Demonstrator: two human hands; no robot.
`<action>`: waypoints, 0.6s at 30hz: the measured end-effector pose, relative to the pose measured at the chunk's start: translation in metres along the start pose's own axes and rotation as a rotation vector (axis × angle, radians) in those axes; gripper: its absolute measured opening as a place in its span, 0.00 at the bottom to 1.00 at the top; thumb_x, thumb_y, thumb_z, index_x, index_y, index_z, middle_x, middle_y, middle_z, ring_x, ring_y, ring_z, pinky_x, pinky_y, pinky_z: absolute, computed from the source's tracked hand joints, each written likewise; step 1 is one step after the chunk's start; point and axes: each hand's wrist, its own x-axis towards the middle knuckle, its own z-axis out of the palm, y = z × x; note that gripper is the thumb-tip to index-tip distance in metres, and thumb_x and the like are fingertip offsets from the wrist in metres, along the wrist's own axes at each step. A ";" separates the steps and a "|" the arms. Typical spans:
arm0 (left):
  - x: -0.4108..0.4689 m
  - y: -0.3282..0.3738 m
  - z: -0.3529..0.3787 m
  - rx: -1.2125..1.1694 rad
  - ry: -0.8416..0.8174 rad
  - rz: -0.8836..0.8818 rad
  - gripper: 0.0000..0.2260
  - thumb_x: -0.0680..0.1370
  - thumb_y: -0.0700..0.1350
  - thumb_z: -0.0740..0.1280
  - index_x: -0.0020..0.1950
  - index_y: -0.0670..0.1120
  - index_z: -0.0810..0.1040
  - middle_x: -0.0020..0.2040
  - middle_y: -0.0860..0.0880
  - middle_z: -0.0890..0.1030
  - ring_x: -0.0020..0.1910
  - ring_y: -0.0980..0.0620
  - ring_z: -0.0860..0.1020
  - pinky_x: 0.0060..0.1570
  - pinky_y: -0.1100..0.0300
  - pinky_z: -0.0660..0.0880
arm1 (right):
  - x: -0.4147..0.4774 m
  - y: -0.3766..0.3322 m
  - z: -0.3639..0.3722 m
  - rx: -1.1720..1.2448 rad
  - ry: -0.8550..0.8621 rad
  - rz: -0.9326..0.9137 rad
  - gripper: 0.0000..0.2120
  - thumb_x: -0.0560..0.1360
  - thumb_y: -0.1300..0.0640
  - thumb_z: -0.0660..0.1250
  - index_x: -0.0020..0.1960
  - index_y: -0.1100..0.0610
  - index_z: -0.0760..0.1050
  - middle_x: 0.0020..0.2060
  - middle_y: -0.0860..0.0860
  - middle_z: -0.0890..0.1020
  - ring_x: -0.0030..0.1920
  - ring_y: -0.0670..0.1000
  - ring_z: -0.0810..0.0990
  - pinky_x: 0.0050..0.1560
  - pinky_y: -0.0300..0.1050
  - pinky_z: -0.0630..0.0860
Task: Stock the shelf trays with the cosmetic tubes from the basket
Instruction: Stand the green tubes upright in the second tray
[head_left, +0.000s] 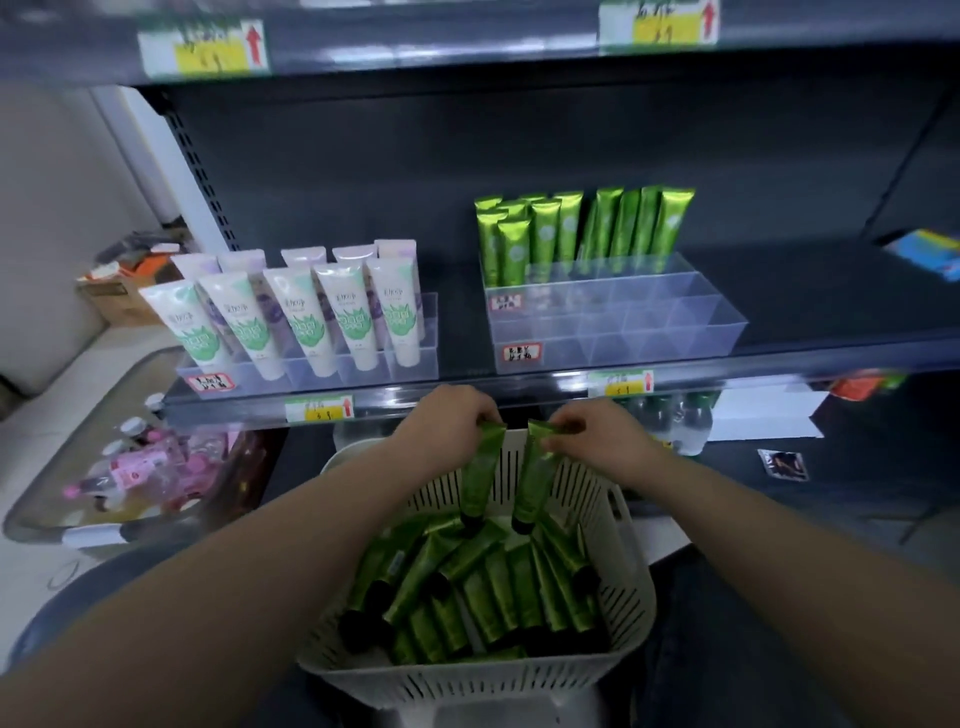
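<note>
Progress, going by the head view?
— Partly done: green tubes (545, 234) fill only the back row of the clear tray (623, 348); its front compartments stand bare.
And the hands?
— Left hand (447, 421) and right hand (587, 436) each pinch one tube (480, 478) above the basket (467, 680), which holds many more.

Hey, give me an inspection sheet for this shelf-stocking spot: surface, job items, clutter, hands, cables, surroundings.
Surface: dark shelf carrying a left tray and a right tray, the latter's front rows unfilled.
Job's things: green tubes stand in the right tray's back rows; loose tubes lie in the white basket; white tubes stand in the left tray.
Clutter: blue packet at the shelf's right end; small packet on the lower shelf.
Hands: left hand pinches one lifted tube; right hand pinches a second tube.
Cables: nothing seen.
Surroundings: cardboard box and pink bottles at left; clear bottles under the shelf.
</note>
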 end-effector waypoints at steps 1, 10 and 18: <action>0.004 0.006 -0.006 0.012 0.011 0.014 0.13 0.76 0.37 0.62 0.55 0.48 0.81 0.55 0.49 0.81 0.53 0.49 0.77 0.51 0.58 0.72 | 0.001 -0.002 -0.007 0.010 0.017 -0.014 0.01 0.73 0.57 0.70 0.44 0.54 0.80 0.34 0.44 0.77 0.37 0.43 0.75 0.39 0.39 0.69; 0.048 0.045 -0.051 0.043 0.066 0.088 0.15 0.75 0.34 0.62 0.55 0.48 0.81 0.56 0.46 0.80 0.55 0.46 0.77 0.50 0.59 0.72 | 0.017 -0.014 -0.064 0.074 0.123 -0.093 0.07 0.74 0.60 0.68 0.38 0.55 0.76 0.29 0.47 0.73 0.30 0.43 0.71 0.32 0.37 0.66; 0.094 0.063 -0.090 0.038 0.108 0.083 0.17 0.76 0.33 0.60 0.60 0.48 0.78 0.58 0.45 0.78 0.55 0.47 0.76 0.46 0.64 0.68 | 0.051 -0.027 -0.110 0.068 0.195 -0.180 0.03 0.76 0.61 0.65 0.43 0.59 0.74 0.30 0.49 0.71 0.32 0.45 0.69 0.34 0.39 0.64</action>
